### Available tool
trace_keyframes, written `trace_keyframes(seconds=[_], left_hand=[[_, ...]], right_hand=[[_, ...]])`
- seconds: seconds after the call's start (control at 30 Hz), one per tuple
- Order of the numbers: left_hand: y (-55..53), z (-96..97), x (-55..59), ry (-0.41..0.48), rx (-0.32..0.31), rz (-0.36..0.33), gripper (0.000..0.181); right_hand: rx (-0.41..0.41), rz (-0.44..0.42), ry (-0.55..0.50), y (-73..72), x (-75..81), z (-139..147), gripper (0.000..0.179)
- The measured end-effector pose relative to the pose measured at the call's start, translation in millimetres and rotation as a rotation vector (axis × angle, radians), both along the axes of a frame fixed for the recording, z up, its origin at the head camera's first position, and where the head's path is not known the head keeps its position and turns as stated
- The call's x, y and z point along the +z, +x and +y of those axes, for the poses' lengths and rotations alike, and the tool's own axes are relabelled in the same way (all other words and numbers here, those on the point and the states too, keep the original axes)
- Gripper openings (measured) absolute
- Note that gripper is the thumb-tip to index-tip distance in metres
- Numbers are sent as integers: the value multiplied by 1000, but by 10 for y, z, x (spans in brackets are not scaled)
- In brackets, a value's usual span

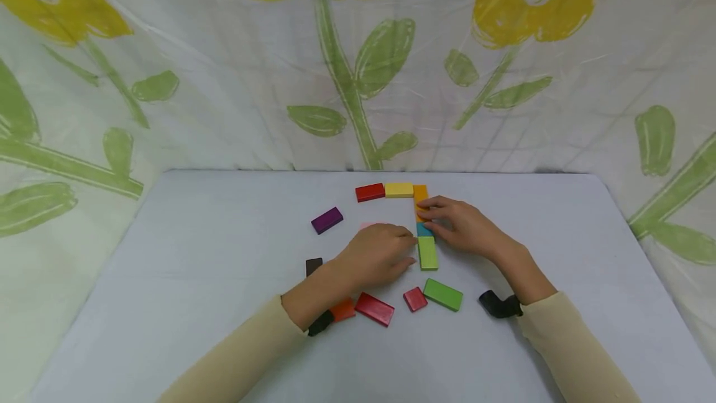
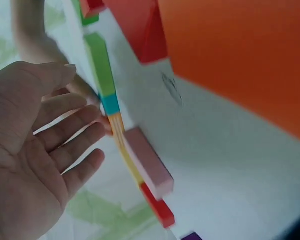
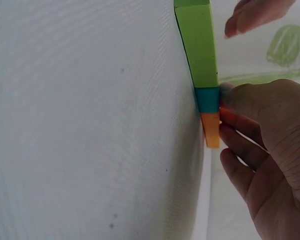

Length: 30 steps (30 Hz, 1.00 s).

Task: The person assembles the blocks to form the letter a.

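Small coloured blocks form a bent line on the white table. A red block [image 1: 370, 193] and a yellow block [image 1: 399, 189] run across to an orange block [image 1: 421, 194]; below come a teal block [image 1: 425, 229] and a light green block [image 1: 427, 254]. My right hand [image 1: 461, 226] rests along the orange and teal blocks, thumb at the teal one, fingers extended beside the orange one. Loosely bent, the fingers of my left hand [image 1: 377, 257] hold nothing, just left of the light green block. A pink block [image 2: 149, 162] is mostly hidden behind this hand in the head view.
Loose blocks lie around: purple [image 1: 327, 220], black [image 1: 314, 266], orange-red [image 1: 344, 310], long red [image 1: 375, 309], short red [image 1: 415, 298] and green [image 1: 443, 294]. A flower-printed cloth [image 1: 235, 92] hangs behind the table's back edge. Black wrist devices sit under both forearms.
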State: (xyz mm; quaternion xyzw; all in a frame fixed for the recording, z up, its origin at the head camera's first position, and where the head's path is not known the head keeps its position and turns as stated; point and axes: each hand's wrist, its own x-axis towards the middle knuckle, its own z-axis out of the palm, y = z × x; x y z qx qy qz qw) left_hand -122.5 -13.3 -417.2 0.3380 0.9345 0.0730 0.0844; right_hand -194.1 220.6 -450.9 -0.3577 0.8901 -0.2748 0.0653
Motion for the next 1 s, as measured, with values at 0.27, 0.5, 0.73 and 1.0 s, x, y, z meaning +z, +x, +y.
trace_keyframes(seconds=[0.27, 0.5, 0.73, 1.0], left_hand=[[-31, -288, 46, 104, 153, -66, 47], [-71, -414, 66, 124, 209, -66, 46], [-70, -476, 28, 136, 223, -98, 48], [-121, -531, -1, 138, 193, -73, 41]], right_hand=[[1, 0, 14, -10, 10, -25, 36], [-8, -5, 22, -6, 11, -10, 36], [-49, -35, 8, 50, -27, -34, 35], [-45, -8, 28, 84, 12, -65, 34]])
